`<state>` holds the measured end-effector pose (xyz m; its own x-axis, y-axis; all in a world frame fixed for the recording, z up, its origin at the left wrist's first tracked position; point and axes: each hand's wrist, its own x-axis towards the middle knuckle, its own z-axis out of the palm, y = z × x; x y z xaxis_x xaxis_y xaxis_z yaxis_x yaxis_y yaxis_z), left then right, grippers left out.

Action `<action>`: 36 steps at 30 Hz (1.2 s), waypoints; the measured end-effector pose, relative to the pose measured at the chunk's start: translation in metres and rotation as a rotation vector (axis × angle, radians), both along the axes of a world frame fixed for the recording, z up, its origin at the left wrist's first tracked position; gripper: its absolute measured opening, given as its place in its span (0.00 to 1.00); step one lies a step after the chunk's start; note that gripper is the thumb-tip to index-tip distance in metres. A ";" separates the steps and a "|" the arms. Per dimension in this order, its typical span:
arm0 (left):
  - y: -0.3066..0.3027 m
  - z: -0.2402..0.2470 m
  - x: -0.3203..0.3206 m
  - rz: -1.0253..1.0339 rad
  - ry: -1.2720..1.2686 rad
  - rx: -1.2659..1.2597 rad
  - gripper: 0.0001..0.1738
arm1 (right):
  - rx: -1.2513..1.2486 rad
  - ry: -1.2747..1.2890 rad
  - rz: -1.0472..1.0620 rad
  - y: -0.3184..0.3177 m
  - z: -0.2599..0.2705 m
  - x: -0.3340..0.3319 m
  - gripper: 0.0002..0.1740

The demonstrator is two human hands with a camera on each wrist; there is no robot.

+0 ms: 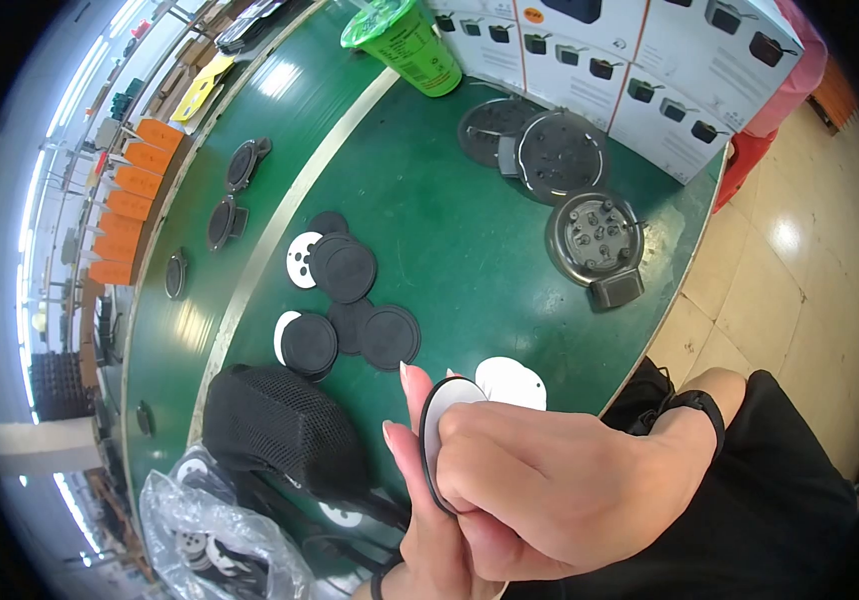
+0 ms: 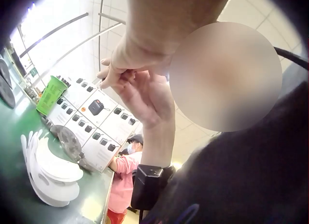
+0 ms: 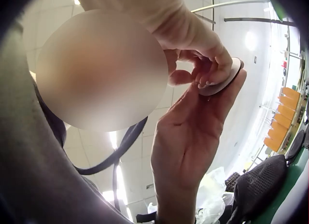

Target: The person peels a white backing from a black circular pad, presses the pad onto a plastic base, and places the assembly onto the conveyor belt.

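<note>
In the head view my left hand (image 1: 428, 540) holds a thin round disc (image 1: 440, 430) with a white face and a black rim, its fingers lying straight along the back. My right hand (image 1: 560, 490) has its fingers curled, and they press against the white face. The right wrist view shows the disc (image 3: 224, 81) between the left fingers and the curled right fingers. Just beyond the hands lies a stack of white round pieces (image 1: 510, 385), fanned out in the left wrist view. Several black discs (image 1: 343, 268) rest on the green table (image 1: 450, 210), some overlapping white pieces with holes (image 1: 302, 260).
Dark round housings (image 1: 598, 240) lie near the table's right edge. White printed boxes (image 1: 590, 70) and a green cup (image 1: 410, 50) stand at the back. A black mesh item (image 1: 285, 430) and a clear plastic bag (image 1: 210, 530) of parts sit on the left. A person in pink (image 2: 123, 180) is behind the boxes.
</note>
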<state>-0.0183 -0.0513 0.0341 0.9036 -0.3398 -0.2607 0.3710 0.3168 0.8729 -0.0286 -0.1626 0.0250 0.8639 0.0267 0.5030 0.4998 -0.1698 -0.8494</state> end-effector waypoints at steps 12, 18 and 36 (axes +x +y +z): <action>0.001 -0.001 0.001 -0.006 0.054 -0.039 0.30 | 0.012 -0.024 0.112 -0.010 0.001 0.004 0.09; 0.003 -0.002 0.000 0.011 0.074 -0.066 0.31 | -0.010 -0.003 0.133 -0.012 0.001 0.005 0.10; 0.016 -0.016 -0.003 0.176 0.042 -0.035 0.27 | 0.032 0.062 0.182 -0.015 0.001 0.003 0.10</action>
